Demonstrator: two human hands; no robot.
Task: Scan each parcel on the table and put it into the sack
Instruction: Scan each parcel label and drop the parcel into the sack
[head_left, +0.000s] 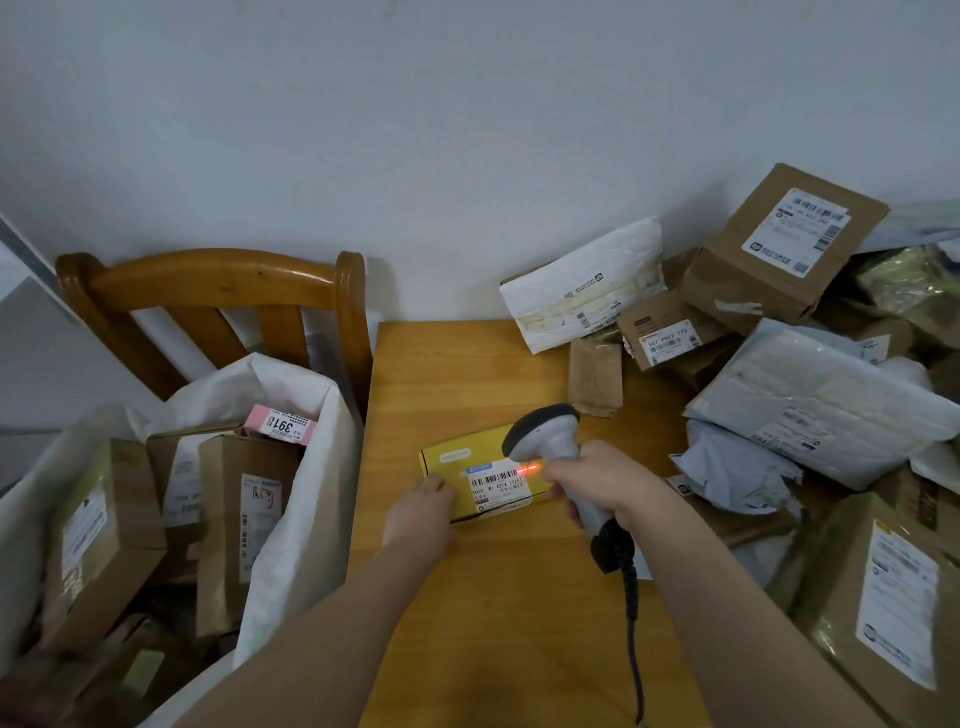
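**A:** Item one, the parcel being scanned?

**B:** Yellow box, flat on the wooden table at its centre. The shipping label reads roughly "501E … A21A [T21]", and the smaller print is illegible. A red scan line crosses the barcode.

**A:** Hands?

**B:** The left hand holds the box's 7 o'clock corner. The thumb lies on top; the other fingers are hidden, so I cannot tell how they lie. The right hand has its fingers curled round the handle of the barcode scanner, whose head covers the box's 2 o'clock corner. The cable runs out of frame at 6 o'clock.

**A:** The sack?

**B:** White woven sack at 9 o'clock of the table, open and holding brown cartons whose labels are blurred. A pink tag in it reads "3918". The sack's near edge is cut off. A wooden chair stands behind it at 10 o'clock.

**A:** Remaining stock?

**B:** A pile of parcels from 1 to 4 o'clock, overlapping and partly cropped. A brown carton in it reads "507 P807 T72".
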